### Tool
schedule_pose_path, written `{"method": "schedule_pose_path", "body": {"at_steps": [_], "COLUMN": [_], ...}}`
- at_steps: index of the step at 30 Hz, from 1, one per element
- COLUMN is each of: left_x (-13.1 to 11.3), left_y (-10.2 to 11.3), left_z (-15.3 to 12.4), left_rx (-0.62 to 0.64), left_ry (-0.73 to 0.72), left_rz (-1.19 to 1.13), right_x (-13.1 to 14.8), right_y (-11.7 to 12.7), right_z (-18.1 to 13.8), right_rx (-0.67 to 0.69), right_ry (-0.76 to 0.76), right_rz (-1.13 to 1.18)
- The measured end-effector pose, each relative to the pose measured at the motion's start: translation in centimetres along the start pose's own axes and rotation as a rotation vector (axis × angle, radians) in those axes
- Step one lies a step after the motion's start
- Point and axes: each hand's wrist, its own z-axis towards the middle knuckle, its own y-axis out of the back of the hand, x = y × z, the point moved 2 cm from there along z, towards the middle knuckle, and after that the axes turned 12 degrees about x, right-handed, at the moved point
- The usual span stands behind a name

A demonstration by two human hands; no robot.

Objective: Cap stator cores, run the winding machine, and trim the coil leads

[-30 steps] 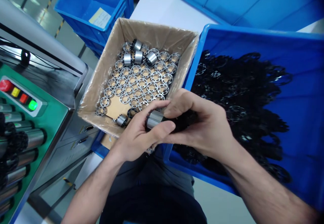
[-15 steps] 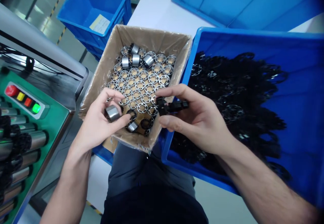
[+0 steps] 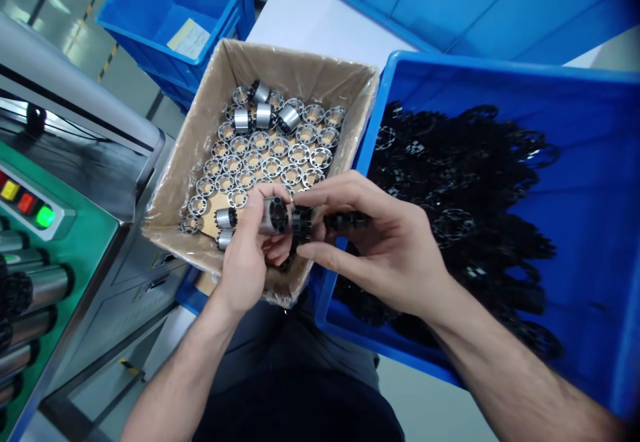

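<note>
My left hand point(image 3: 250, 249) is closed around a shiny metal cylinder point(image 3: 275, 215), a stator-like core whose open end faces right. Facing it, my right hand point(image 3: 385, 242) pinches a black toothed plastic ring point(image 3: 302, 224) between thumb and fingertips, with more black plastic pieces point(image 3: 345, 221) inside the palm. A small gap seems to separate ring and cylinder. Both hands are over the near right part of a plastic-lined cardboard box point(image 3: 173, 209). In it stand rows of silver ring-shaped cores point(image 3: 271, 167), and several cores with black end pieces point(image 3: 242, 121) lie on top.
A blue bin point(image 3: 595, 229) on the right holds a heap of black plastic rings point(image 3: 480, 182). Another blue bin point(image 3: 145, 2) with a paper slip stands at the back left. At left is a green machine panel point(image 3: 95, 215) with lit buttons and metal cylinders.
My left hand has moved right with the metal cylinder, turning its end towards the black ring. My right hand has shifted slightly left. The view has turned a little.
</note>
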Motion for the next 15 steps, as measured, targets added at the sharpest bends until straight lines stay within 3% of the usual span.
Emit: {"method": "schedule_pose_path", "body": {"at_steps": [9, 15], "left_x": [0.52, 0.32], "left_y": [0.83, 0.95], "left_z": [-0.8, -0.94], "left_rx": [0.147, 0.16], "left_ry": [-0.042, -0.054], "left_rz": [0.077, 0.012], "right_x": [-0.17, -0.44], "right_y": [-0.48, -0.94], "right_z": [0.19, -0.04], "right_rx": [0.031, -0.024], "right_ry": [0.08, 0.046], "right_rz": [-0.147, -0.134]}}
